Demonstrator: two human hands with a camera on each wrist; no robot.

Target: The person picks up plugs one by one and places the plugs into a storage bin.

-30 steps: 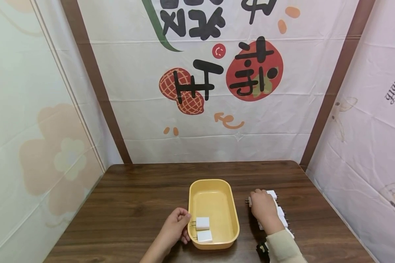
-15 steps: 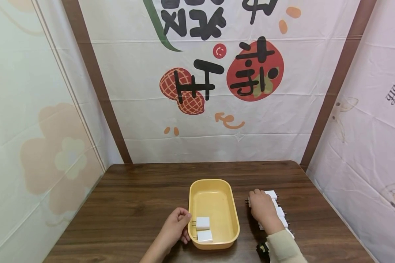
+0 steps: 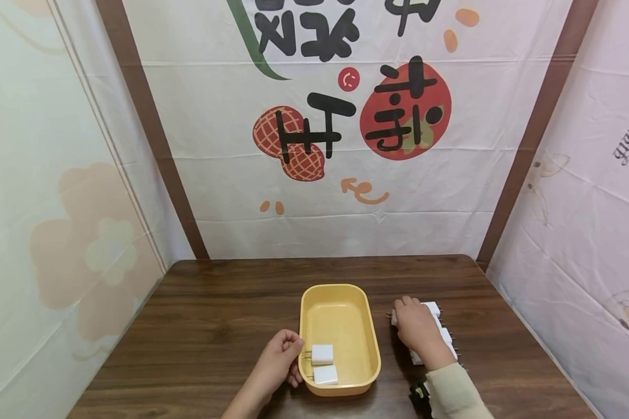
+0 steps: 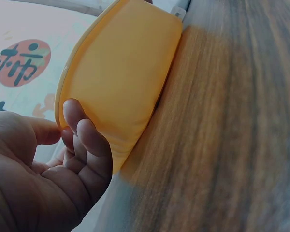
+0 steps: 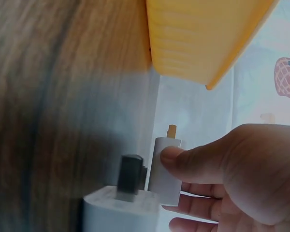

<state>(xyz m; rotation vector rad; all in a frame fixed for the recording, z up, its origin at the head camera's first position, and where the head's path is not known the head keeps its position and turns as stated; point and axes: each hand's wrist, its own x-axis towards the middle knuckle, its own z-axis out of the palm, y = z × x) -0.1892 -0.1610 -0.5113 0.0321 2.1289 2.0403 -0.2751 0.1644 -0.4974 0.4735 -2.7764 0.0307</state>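
Note:
A yellow tray (image 3: 367,331) sits on the brown wooden table (image 3: 215,326) with two white plug adapters (image 3: 322,354) lying at its near left. My left hand (image 3: 281,361) rests against the tray's left rim (image 4: 63,92) with curled fingers, thumb and fingertips touching the edge. My right hand (image 3: 416,329) lies over a row of white plug adapters (image 3: 447,339) to the right of the tray. In the right wrist view its thumb and fingers pinch one white adapter (image 5: 165,174), prongs pointing at the tray (image 5: 203,38); another adapter (image 5: 123,210) lies beside it.
Printed cloth walls enclose the table on the left, back and right. A small black object (image 3: 417,393) lies near the front edge by my right sleeve (image 3: 453,393). Bare wood spreads to the left of the tray and behind it.
My right hand has shifted slightly toward the tray with the adapter in its fingers. The left hand and the tray have stayed put.

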